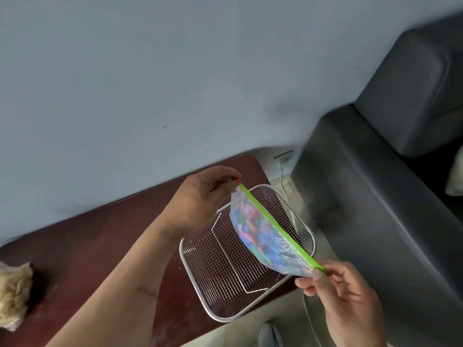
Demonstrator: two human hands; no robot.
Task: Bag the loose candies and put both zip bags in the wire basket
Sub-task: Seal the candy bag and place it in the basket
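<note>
A clear zip bag [260, 234] with a green zip strip holds several colourful candies. It hangs stretched above the wire basket [200, 291], which stands on the right end of the dark red table [87, 251]. My left hand [203, 196] pinches the far end of the zip strip. My right hand [335, 294] pinches the near end. The basket shows only its bare mesh under the bag.
A second bag with pale tan contents [13, 291] lies at the table's left edge. A dark sofa [375, 184] stands to the right, with a wall socket [284, 156] and a cable beside it. A shoe [270, 335] shows on the floor below the basket.
</note>
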